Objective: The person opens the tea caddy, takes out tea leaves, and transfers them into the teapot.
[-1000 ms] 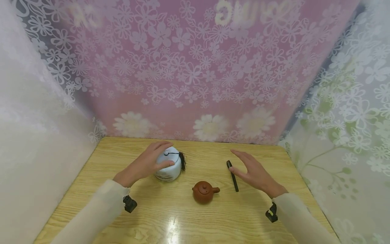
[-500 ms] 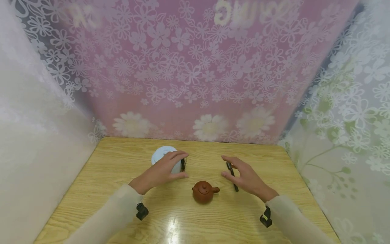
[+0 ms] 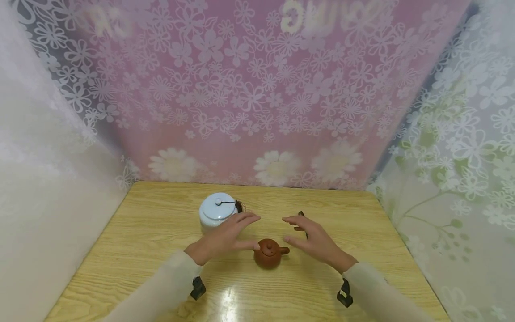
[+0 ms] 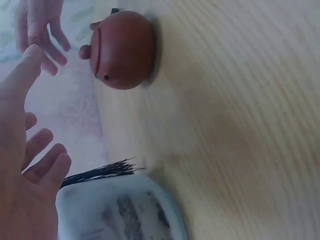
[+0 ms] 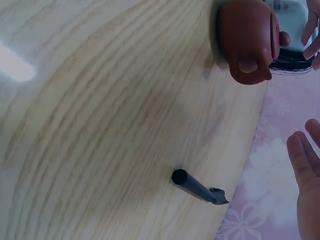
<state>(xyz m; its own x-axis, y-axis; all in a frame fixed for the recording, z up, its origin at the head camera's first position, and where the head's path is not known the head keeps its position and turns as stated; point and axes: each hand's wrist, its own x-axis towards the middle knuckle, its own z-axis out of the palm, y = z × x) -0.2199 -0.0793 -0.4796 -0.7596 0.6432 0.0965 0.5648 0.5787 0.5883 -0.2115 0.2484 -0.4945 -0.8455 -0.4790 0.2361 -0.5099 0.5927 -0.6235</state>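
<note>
A small reddish-brown teapot (image 3: 268, 256) with a lid stands on the table between my hands. From the left comes my left hand (image 3: 225, 236), fingers extended; in the head view its thumb overlaps the teapot's edge, but the left wrist view (image 4: 25, 170) shows a gap between them. Across from it my right hand (image 3: 318, 242) hovers with spread, slightly bent fingers, holding nothing. Behind my left hand is a pale lidded jar (image 3: 213, 214) with a black tassel (image 4: 105, 171). A slim black pen-shaped stick (image 5: 195, 187) lies below my right hand, which partly hides it in the head view.
The wooden table (image 3: 161, 201) is bounded by a pink flowered cloth (image 3: 249, 112) at the back. Pale cloth walls rise on the left (image 3: 60, 179) and right (image 3: 450, 214). Each wrist carries a black camera mount (image 3: 198, 288).
My left hand has moved off the jar, rightward and nearer. My right hand has moved leftward and slightly nearer. Both close in on the teapot; the teapot, jar and stick stay put.
</note>
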